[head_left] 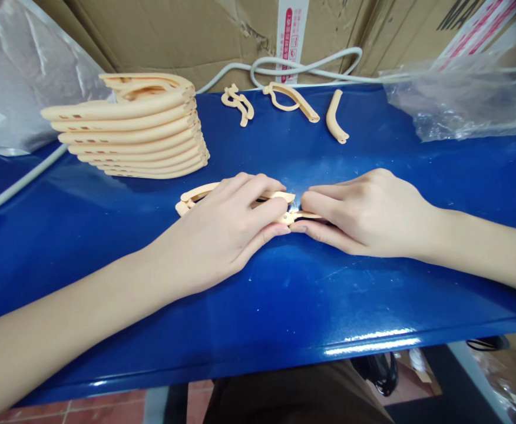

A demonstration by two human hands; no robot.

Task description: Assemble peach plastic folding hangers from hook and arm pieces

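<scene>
My left hand (244,221) is closed around a cream plastic folding hanger (200,191) at the middle of the blue table. The hanger's curved end sticks out to the left of the fingers, and its tip shows on the right. Fingertips of my right hand (364,209) pinch a thin cream hanger arm (306,215), which meets the held part between both hands. How firmly the two parts are joined I cannot tell, since fingers hide much of them. Behind the hands lie a small hooked piece (239,105), a piece with a loop (302,103) and a short curved arm (336,121).
A stack of cream folded hangers (134,138) stands at the back left, beside a plastic-wrapped bag (32,70). Cardboard boxes (174,41) line the table's back edge. A white cable (231,69) runs along them. Clear plastic film (474,106) lies at the back right.
</scene>
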